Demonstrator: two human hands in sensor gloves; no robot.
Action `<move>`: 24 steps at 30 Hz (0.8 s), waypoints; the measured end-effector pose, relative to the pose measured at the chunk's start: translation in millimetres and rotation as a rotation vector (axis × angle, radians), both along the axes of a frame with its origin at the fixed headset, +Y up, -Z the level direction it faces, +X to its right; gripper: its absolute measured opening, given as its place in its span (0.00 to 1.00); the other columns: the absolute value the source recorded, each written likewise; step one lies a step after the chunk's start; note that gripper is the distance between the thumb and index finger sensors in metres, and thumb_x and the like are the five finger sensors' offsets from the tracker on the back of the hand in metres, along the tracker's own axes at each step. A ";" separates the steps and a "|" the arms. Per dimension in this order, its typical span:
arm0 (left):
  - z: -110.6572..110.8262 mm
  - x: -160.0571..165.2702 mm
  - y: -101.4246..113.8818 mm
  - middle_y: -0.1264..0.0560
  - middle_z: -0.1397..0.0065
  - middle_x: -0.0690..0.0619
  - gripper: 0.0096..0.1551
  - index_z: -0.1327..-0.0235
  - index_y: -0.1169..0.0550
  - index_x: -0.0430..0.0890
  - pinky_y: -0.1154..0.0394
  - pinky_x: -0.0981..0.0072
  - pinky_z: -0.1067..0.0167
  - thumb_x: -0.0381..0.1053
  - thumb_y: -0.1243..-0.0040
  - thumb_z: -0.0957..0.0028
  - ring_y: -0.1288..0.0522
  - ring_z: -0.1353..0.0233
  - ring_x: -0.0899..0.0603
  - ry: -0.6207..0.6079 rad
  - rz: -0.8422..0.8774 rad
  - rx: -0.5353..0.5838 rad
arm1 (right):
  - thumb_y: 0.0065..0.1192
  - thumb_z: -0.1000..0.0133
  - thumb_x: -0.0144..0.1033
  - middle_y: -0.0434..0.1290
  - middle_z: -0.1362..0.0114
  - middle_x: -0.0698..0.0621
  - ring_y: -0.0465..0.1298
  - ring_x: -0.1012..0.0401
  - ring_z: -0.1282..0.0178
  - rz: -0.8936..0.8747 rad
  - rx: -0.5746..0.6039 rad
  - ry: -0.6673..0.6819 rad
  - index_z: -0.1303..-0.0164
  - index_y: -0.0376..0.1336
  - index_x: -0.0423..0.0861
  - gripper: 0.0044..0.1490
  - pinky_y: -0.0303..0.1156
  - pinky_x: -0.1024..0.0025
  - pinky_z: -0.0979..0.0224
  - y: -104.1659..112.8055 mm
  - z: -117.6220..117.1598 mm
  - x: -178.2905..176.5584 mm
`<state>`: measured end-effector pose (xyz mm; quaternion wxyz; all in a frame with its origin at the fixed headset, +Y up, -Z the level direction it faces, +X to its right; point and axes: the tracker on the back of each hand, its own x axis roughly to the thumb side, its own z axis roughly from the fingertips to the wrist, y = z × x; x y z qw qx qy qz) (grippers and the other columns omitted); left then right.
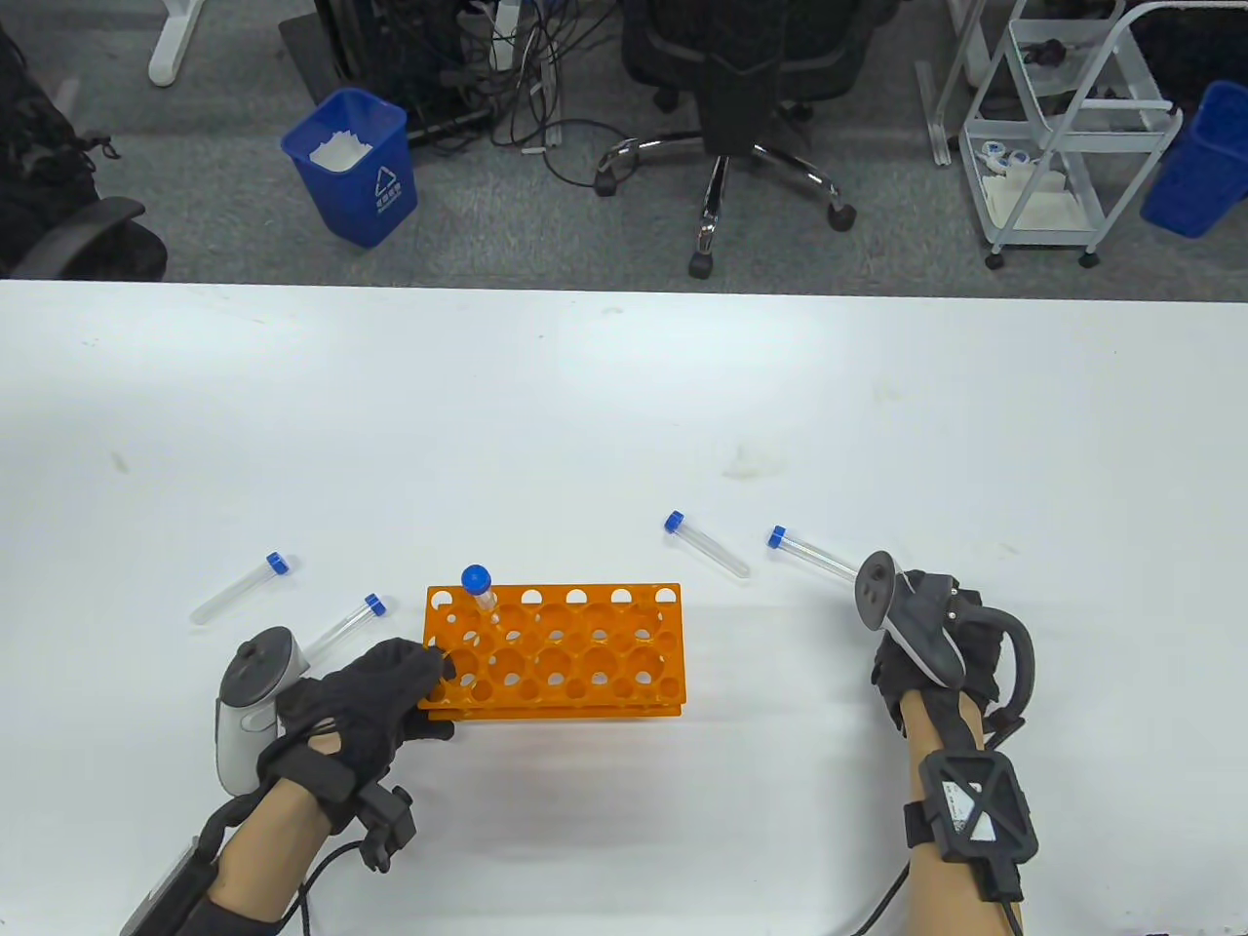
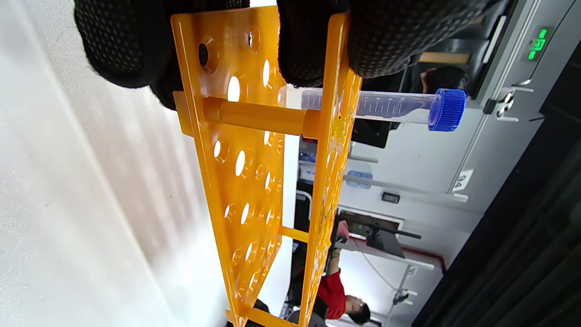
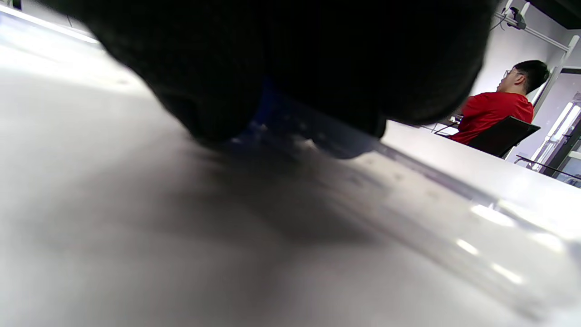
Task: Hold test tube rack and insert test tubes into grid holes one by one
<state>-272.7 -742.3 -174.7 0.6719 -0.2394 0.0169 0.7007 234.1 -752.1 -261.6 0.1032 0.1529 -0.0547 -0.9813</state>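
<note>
The orange test tube rack [image 1: 556,653] stands on the white table [image 1: 624,409]. My left hand [image 1: 437,694] grips its left end, with fingers [image 2: 118,41] over the plates of the rack [image 2: 245,181] in the left wrist view. One clear tube with a blue cap [image 1: 480,588] stands in a back-left hole, and it also shows in the left wrist view [image 2: 399,106]. My right hand [image 1: 887,663] is low on the table right of the rack. Its fingers [image 3: 218,91] close around the blue part of a clear tube [image 3: 431,213] lying on the table.
Two loose tubes lie left of the rack [image 1: 239,587] [image 1: 346,624]. Two more lie behind and right of it [image 1: 707,544] [image 1: 809,551], the latter running under my right hand's tracker. Beyond the table's far edge are an office chair [image 1: 726,88] and a blue bin [image 1: 351,166].
</note>
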 end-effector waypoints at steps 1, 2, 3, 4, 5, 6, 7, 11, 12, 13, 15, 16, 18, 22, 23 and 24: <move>-0.1 -0.1 -0.1 0.39 0.29 0.32 0.20 0.51 0.24 0.50 0.23 0.46 0.42 0.60 0.43 0.49 0.22 0.38 0.31 0.000 0.000 0.000 | 0.75 0.57 0.34 0.79 0.36 0.41 0.82 0.44 0.43 -0.008 -0.007 -0.004 0.37 0.69 0.47 0.34 0.79 0.42 0.42 0.7 0.1 0.7; -0.2 0.0 -0.2 0.38 0.29 0.32 0.20 0.51 0.24 0.50 0.23 0.46 0.42 0.60 0.43 0.49 0.22 0.38 0.31 -0.001 0.001 -0.001 | 0.75 0.57 0.34 0.78 0.36 0.41 0.82 0.44 0.43 -0.014 -0.011 -0.009 0.37 0.69 0.47 0.34 0.79 0.42 0.42 1.8 0.3 1.4; -0.1 0.2 -0.3 0.39 0.29 0.32 0.20 0.51 0.24 0.50 0.23 0.46 0.42 0.60 0.43 0.49 0.22 0.38 0.31 -0.001 0.002 -0.003 | 0.74 0.57 0.34 0.78 0.35 0.41 0.81 0.43 0.43 -0.014 -0.003 -0.012 0.36 0.68 0.48 0.35 0.79 0.42 0.42 4.3 1.1 2.3; -0.1 0.4 -0.5 0.39 0.29 0.32 0.20 0.51 0.24 0.50 0.23 0.46 0.42 0.60 0.43 0.49 0.22 0.38 0.31 -0.002 0.001 -0.004 | 0.74 0.57 0.33 0.77 0.35 0.40 0.81 0.43 0.43 -0.020 0.008 -0.012 0.36 0.68 0.49 0.35 0.79 0.42 0.42 8.2 1.6 3.1; -0.1 0.5 -0.5 0.39 0.29 0.32 0.20 0.51 0.24 0.50 0.23 0.46 0.42 0.60 0.43 0.49 0.22 0.38 0.31 -0.004 0.001 -0.005 | 0.74 0.56 0.34 0.76 0.34 0.40 0.81 0.43 0.43 -0.030 0.013 -0.014 0.36 0.68 0.50 0.34 0.79 0.42 0.42 11.3 2.1 3.5; -0.2 0.6 -0.7 0.39 0.29 0.32 0.20 0.51 0.24 0.50 0.23 0.46 0.42 0.59 0.43 0.49 0.22 0.38 0.31 -0.005 0.000 -0.005 | 0.73 0.56 0.34 0.76 0.34 0.40 0.81 0.43 0.43 -0.048 0.030 -0.014 0.36 0.69 0.51 0.34 0.79 0.42 0.42 17.6 3.0 3.9; -0.2 0.6 -0.8 0.38 0.29 0.32 0.20 0.51 0.24 0.50 0.23 0.46 0.42 0.60 0.43 0.49 0.22 0.38 0.31 -0.006 -0.001 -0.006 | 0.72 0.56 0.34 0.75 0.34 0.40 0.81 0.42 0.43 -0.061 0.053 -0.012 0.37 0.69 0.52 0.33 0.79 0.42 0.42 23.0 3.6 4.2; -0.4 0.8 -0.9 0.38 0.29 0.32 0.20 0.51 0.24 0.50 0.23 0.46 0.42 0.60 0.43 0.49 0.22 0.38 0.31 -0.007 -0.002 -0.006 | 0.71 0.55 0.33 0.74 0.33 0.40 0.81 0.41 0.42 -0.125 0.172 0.009 0.38 0.70 0.55 0.31 0.78 0.41 0.41 62.2 6.5 -0.2; -0.4 0.8 -1.0 0.39 0.29 0.32 0.20 0.51 0.24 0.50 0.23 0.46 0.42 0.60 0.43 0.49 0.23 0.38 0.31 -0.007 -0.003 -0.006 | 0.70 0.55 0.33 0.74 0.32 0.40 0.81 0.41 0.42 -0.137 0.195 0.018 0.38 0.70 0.55 0.31 0.78 0.40 0.41 71.3 7.2 -2.4; -0.5 0.9 -1.0 0.39 0.29 0.32 0.20 0.51 0.24 0.50 0.23 0.46 0.42 0.59 0.43 0.49 0.22 0.38 0.31 -0.005 -0.002 -0.007 | 0.70 0.55 0.32 0.74 0.32 0.40 0.81 0.40 0.42 -0.154 0.228 0.029 0.38 0.70 0.55 0.31 0.79 0.40 0.41 83.1 8.3 -5.9; -0.5 0.9 -0.9 0.39 0.29 0.32 0.20 0.51 0.24 0.50 0.23 0.46 0.42 0.60 0.43 0.49 0.22 0.38 0.31 -0.005 -0.001 -0.007 | 0.70 0.55 0.31 0.75 0.32 0.39 0.82 0.40 0.43 -0.166 0.300 0.045 0.38 0.70 0.51 0.31 0.80 0.40 0.42 104.3 11.0 -13.6; -0.6 0.8 -0.9 0.39 0.29 0.32 0.20 0.51 0.24 0.50 0.23 0.46 0.41 0.60 0.43 0.49 0.22 0.38 0.31 -0.004 -0.001 -0.006 | 0.70 0.55 0.31 0.75 0.32 0.39 0.82 0.40 0.43 -0.165 0.337 0.064 0.38 0.70 0.51 0.32 0.80 0.40 0.43 117.1 12.7 -19.5; -0.6 0.7 -0.8 0.39 0.29 0.32 0.20 0.51 0.24 0.50 0.23 0.46 0.41 0.60 0.43 0.49 0.22 0.38 0.31 -0.003 0.000 -0.006 | 0.71 0.56 0.32 0.77 0.33 0.39 0.83 0.41 0.44 -0.160 0.391 0.102 0.38 0.70 0.50 0.32 0.81 0.41 0.44 139.0 16.1 -31.4; -0.6 0.5 -0.8 0.39 0.29 0.32 0.20 0.51 0.24 0.50 0.23 0.46 0.41 0.60 0.43 0.49 0.23 0.38 0.31 -0.001 0.000 -0.007 | 0.73 0.56 0.34 0.79 0.35 0.39 0.84 0.42 0.46 -0.191 0.511 0.210 0.38 0.69 0.49 0.33 0.81 0.42 0.45 183.5 26.5 -61.9; -0.7 0.4 -0.7 0.39 0.29 0.32 0.20 0.51 0.24 0.50 0.23 0.46 0.41 0.60 0.43 0.49 0.23 0.38 0.31 -0.001 0.000 -0.007 | 0.74 0.56 0.34 0.79 0.35 0.39 0.84 0.42 0.46 -0.204 0.533 0.244 0.38 0.69 0.49 0.33 0.81 0.43 0.45 194.6 30.1 -72.1; -0.7 0.4 -0.7 0.39 0.29 0.32 0.20 0.51 0.24 0.50 0.23 0.46 0.41 0.60 0.43 0.48 0.23 0.38 0.31 -0.002 0.001 -0.007 | 0.74 0.56 0.35 0.79 0.35 0.40 0.84 0.42 0.47 -0.217 0.548 0.271 0.37 0.69 0.49 0.34 0.81 0.43 0.45 201.6 32.7 -79.6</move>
